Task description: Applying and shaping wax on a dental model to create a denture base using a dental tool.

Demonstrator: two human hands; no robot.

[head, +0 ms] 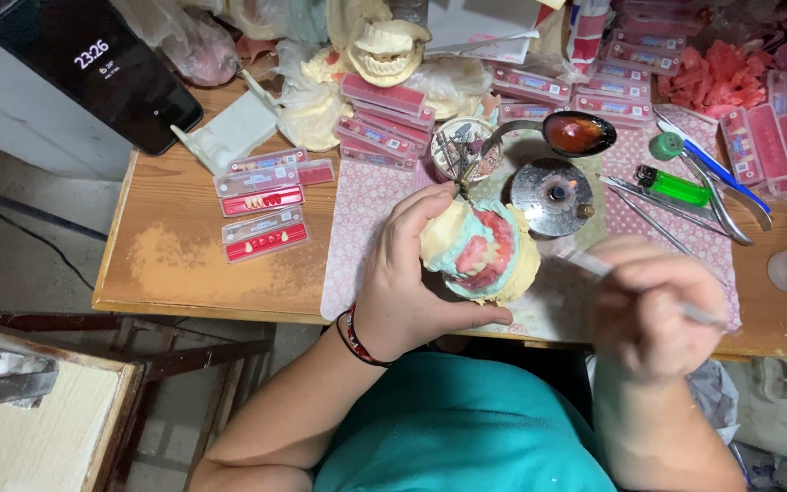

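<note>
Dental cast [482, 251] in left hand [403, 282], clear boxes [261, 210] holding teeth

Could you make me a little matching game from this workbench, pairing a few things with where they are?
Things:
1. dental model
2. thin metal tool
3. green lighter
4. black phone

Places:
A. far left corner, screen lit
B. held in the right hand
C. cupped in the left hand
D. lying on the patterned mat, to the right

Pairs: 1-C, 2-B, 3-D, 4-A
</note>
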